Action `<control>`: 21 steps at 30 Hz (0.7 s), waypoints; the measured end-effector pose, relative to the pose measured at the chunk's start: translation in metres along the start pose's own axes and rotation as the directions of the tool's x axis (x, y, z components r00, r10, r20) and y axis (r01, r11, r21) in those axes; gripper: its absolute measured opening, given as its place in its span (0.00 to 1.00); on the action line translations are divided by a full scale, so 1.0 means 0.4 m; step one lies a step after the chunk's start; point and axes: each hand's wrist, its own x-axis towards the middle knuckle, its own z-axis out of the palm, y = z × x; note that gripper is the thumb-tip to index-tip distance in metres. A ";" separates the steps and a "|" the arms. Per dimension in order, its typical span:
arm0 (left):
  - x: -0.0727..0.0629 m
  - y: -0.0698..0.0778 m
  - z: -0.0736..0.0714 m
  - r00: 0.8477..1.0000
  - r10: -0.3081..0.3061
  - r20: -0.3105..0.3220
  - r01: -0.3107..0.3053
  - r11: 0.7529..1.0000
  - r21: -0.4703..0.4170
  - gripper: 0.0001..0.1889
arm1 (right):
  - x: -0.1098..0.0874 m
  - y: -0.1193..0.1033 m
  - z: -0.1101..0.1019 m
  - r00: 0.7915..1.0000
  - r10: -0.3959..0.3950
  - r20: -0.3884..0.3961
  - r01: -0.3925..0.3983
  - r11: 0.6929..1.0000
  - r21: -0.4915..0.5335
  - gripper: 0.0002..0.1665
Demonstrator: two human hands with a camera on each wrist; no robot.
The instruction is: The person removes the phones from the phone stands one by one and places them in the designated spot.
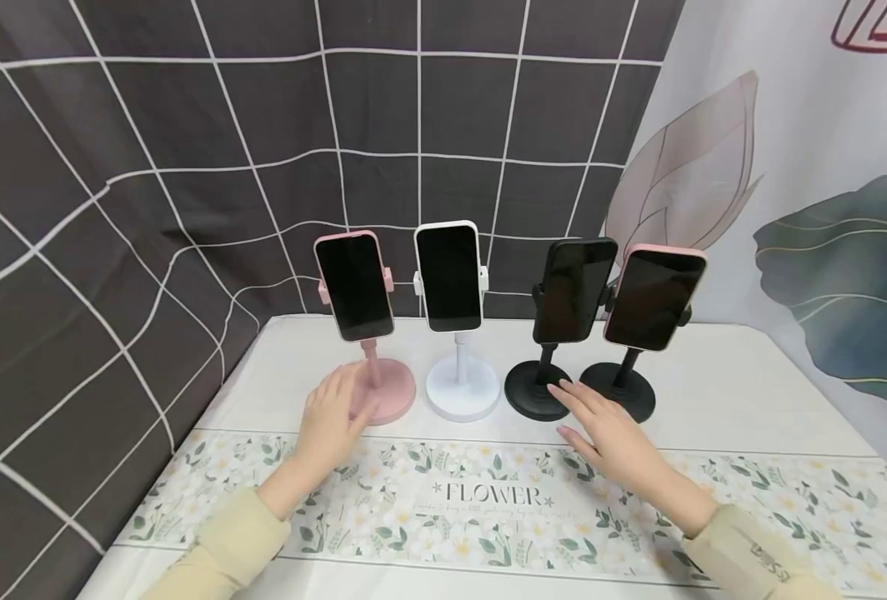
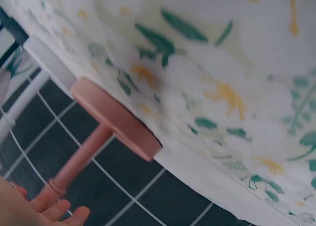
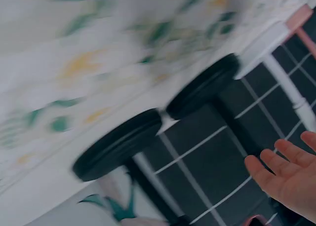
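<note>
A pink phone stand [image 1: 394,393] holds a pink-edged phone [image 1: 353,286] with a dark screen. My left hand [image 1: 329,421] is at that stand's left front, fingers extended and overlapping its round base in the head view. Beside it stands a white phone stand [image 1: 463,392] with a white-edged phone [image 1: 449,277]. To the right, a black phone stand [image 1: 526,393] bears a tilted black phone [image 1: 574,290]. Another black stand [image 1: 636,393] carries a tilted pink-edged phone [image 1: 655,298]. My right hand [image 1: 614,437] reaches with loosely straight fingers in front of the two black bases [image 3: 121,144].
A white table cover [image 1: 744,392] with a floral band [image 1: 481,533] lettered FLOWER lies under the stands. Behind hangs a dark cloth with a white grid [image 1: 466,108]. A pale curtain [image 1: 811,125] with leaf prints is at the right.
</note>
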 end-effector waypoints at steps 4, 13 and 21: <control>0.021 -0.004 -0.017 0.977 -0.088 -0.197 0.043 0.974 -0.220 0.20 | 0.040 -0.045 -0.003 0.993 -0.049 -0.108 0.053 0.998 0.039 0.24; 0.103 0.013 -0.044 0.884 -0.240 -0.400 -0.022 0.836 -0.548 0.30 | 0.157 -0.161 -0.012 0.967 -0.088 -0.238 0.143 0.964 0.226 0.16; 0.174 0.025 -0.067 0.893 -0.231 -0.386 -0.056 0.795 -0.605 0.34 | 0.306 -0.252 -0.023 0.984 -0.031 -0.174 0.118 0.849 0.515 0.20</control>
